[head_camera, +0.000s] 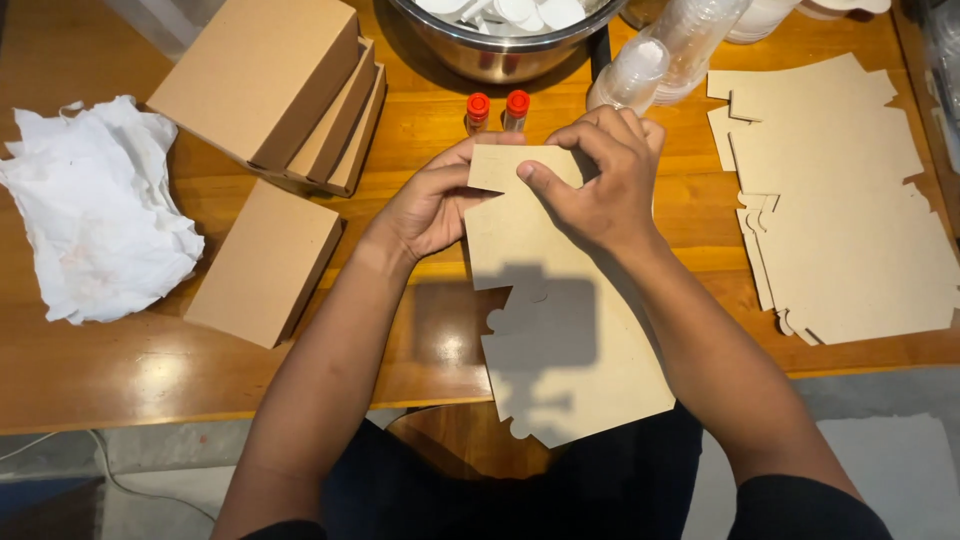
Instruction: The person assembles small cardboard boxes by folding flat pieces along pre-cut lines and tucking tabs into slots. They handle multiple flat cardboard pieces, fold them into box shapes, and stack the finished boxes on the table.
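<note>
A flat brown cardboard box blank [560, 320] lies over the near edge of the wooden table [120, 370], its lower end hanging toward me. My left hand [435, 200] grips the blank's upper left edge. My right hand [600, 175] pinches a flap at the top of the same blank, thumb on its face. Two small bottles with red caps [497, 108] stand just beyond my fingers.
Folded brown boxes are stacked at the upper left [270, 85], with one more box [265, 262] nearer me. Crumpled white paper [95, 205] lies at the left. A pile of flat blanks [840, 200] sits at the right. A steel bowl [500, 50] and stacked clear cups [670, 50] stand at the back.
</note>
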